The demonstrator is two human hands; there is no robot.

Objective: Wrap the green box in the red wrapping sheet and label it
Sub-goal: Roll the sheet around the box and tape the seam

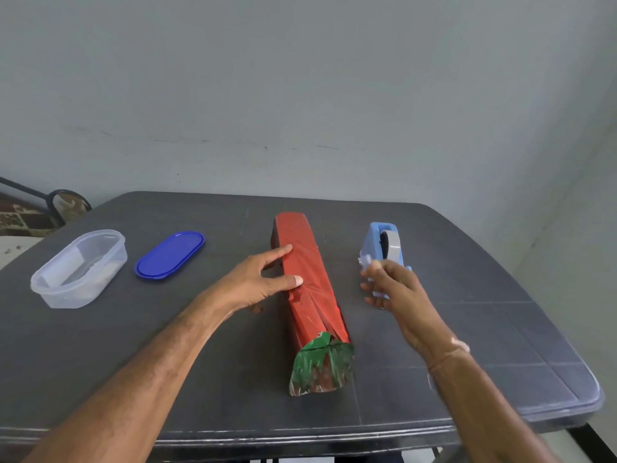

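Red wrapping sheet (305, 262) is already rolled around the long box and lies on the table (467, 329) between the two hands, running away from the person. The green box itself is covered; green shows only at the open, crumpled end nearest the person, behind both hands.

Left hand (253, 279): open, fingers straight, forefinger and thumb pressing down on the left edge of the sheet at mid-length.

Right hand (394, 289): blurred, fingers curled at the near end of the tape dispenser (384, 245), just right of the parcel. Whether it pinches the tape end or the dispenser body cannot be told.

Handling, as judged:
- The sheet looks thin, glossy and foil-like. Expect it to slip, spring open at the seam and crease for good.
- The box appears light and stiff, and likely to roll or slide if pushed sideways.
- Hold by flat downward pressure on the overlap, near where the left fingers lie. Do not pinch the loose end; it may tear.

A clear tub (78, 269) and blue lid (170, 253) lie beyond the left hand's outer side.
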